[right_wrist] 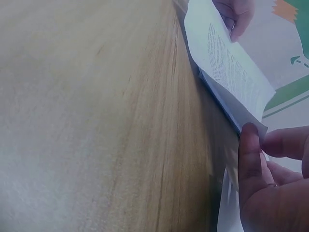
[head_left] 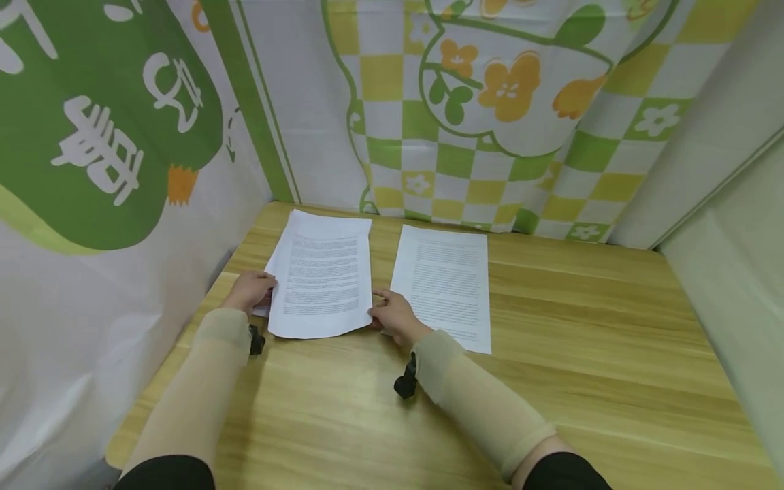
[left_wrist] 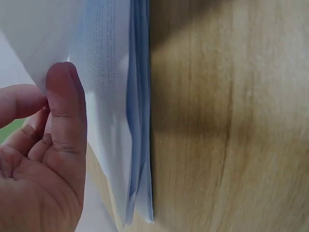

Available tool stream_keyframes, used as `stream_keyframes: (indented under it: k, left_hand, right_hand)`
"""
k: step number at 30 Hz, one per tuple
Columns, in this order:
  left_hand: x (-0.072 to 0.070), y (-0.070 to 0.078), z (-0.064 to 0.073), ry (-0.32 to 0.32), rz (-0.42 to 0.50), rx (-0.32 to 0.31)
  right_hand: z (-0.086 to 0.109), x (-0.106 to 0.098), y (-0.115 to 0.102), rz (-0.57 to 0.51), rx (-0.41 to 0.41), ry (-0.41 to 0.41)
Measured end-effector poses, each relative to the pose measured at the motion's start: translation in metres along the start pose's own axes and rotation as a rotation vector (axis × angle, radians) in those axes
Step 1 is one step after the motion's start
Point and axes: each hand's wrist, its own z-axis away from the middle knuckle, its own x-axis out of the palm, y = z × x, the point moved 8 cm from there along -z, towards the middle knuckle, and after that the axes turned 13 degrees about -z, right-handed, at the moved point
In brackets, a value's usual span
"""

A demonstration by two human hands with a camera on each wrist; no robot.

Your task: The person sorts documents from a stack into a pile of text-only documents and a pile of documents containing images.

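Observation:
A printed sheet of paper (head_left: 321, 279) is held raised over a stack of papers (left_wrist: 137, 121) at the left of the table. My left hand (head_left: 250, 291) pinches its left edge between thumb and fingers. On the opposite edge, near the lower corner, my right hand (head_left: 395, 314) pinches the same sheet between thumb and forefinger. The sheet bows a little between the two hands. In the left wrist view, the stack's layered edges show below the lifted sheet. To the right lies another printed page (head_left: 450, 286), partly covered by the right hand.
The wooden table (head_left: 588, 354) extends to the right and towards me. A patterned curtain (head_left: 490, 136) hangs behind its far edge, and a printed cloth (head_left: 110, 136) hangs along the left side. A pale cloth wall (head_left: 729, 272) stands at the right.

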Motion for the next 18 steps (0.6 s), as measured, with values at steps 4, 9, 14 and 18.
stream_keyframes:
  k: [4, 9, 14, 18]
  left_hand:
    - [0.000, 0.004, 0.003, 0.004, 0.009, 0.009]
    - [0.003, 0.011, 0.008, -0.012, 0.040, 0.018]
    - [0.007, 0.016, 0.008, -0.026, 0.055, 0.043]
    - [0.012, 0.015, 0.006, -0.028, 0.064, 0.053]
  right_hand:
    - [-0.001, -0.006, -0.001, 0.026, -0.032, 0.030]
    - [0.000, -0.015, -0.002, 0.039, -0.064, 0.058]
    - [0.002, -0.027, -0.002, 0.044, -0.074, 0.084]
    - [0.002, -0.038, 0.000, 0.080, -0.062, 0.107]
